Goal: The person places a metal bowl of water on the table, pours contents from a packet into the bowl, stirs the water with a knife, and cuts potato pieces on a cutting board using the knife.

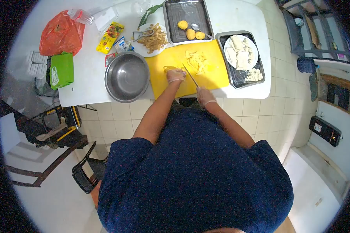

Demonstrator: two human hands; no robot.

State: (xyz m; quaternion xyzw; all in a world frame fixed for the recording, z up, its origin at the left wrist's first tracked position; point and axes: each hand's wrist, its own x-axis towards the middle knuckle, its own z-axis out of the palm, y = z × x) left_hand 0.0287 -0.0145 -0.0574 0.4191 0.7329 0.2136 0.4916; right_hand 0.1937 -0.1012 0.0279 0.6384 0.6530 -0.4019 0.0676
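Note:
On a yellow cutting board (216,79), my gloved left hand (176,75) has its fingers curled down over a piece of peeled potato (168,68), mostly hidden beneath them. My right hand (206,96), gloved too, is closed around the handle of a knife (190,75). The blade slants up and left, its tip near the left fingers. Cut yellow potato pieces (197,62) lie in a loose pile beyond the knife.
Left of the board stands a steel bowl (127,77); behind it, a plate of peelings (153,44) carries a peeler (142,35). A dark tray (175,15) holds several potatoes and a spoon. At right, another tray (235,79) bears a plate of pale chunks (243,58).

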